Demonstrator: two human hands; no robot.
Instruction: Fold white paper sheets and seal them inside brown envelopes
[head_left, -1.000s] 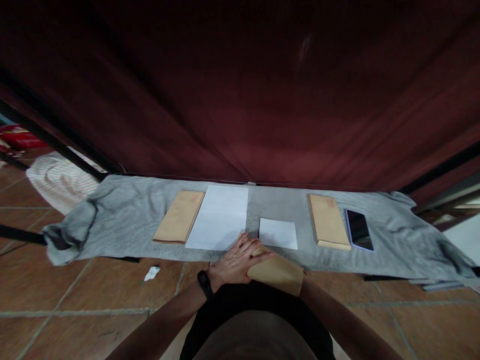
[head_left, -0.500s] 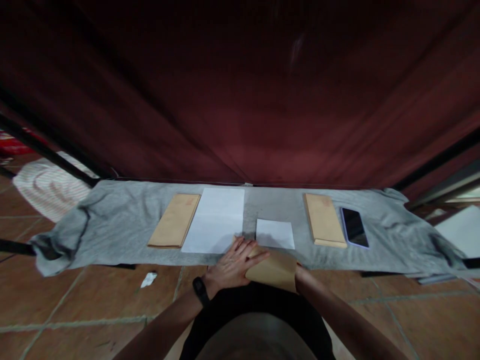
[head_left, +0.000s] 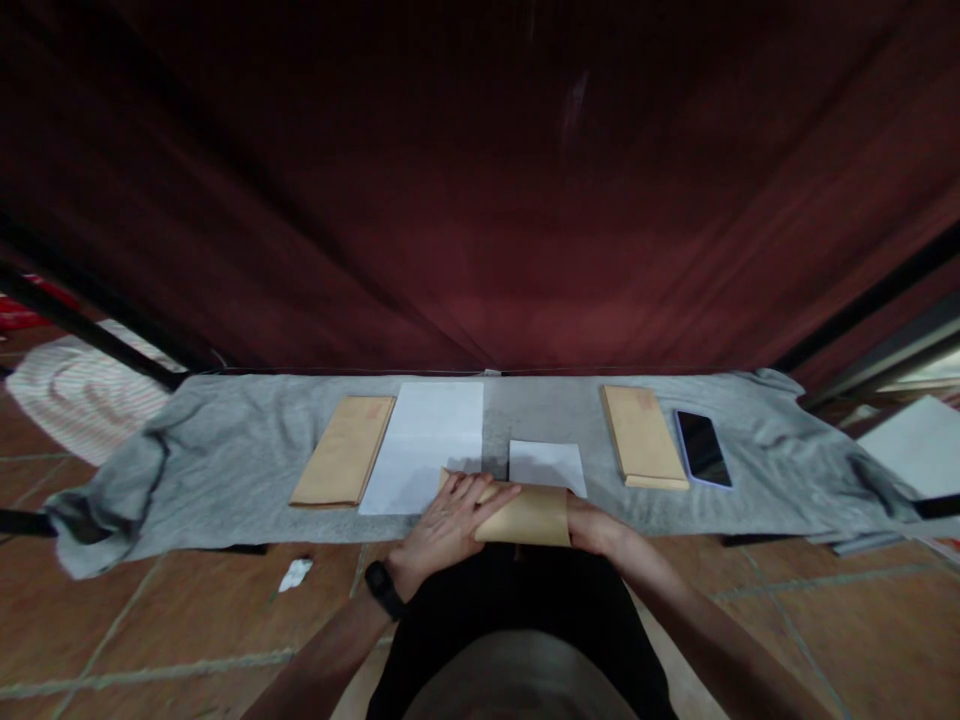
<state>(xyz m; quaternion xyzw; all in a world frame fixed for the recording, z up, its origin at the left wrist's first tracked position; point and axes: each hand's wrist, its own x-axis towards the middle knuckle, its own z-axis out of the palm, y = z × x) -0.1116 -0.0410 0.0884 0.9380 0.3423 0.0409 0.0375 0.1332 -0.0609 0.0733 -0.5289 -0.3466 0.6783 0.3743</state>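
The envelope (head_left: 531, 518) looks light, easily creased; hold its edges; left hand (head_left: 452, 514) lies spread; right hand (head_left: 592, 525), can't tell.

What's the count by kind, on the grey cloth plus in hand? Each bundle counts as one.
Brown envelope bundles: 2
Held brown envelope: 1
White papers: 2
Phone: 1
Total: 6
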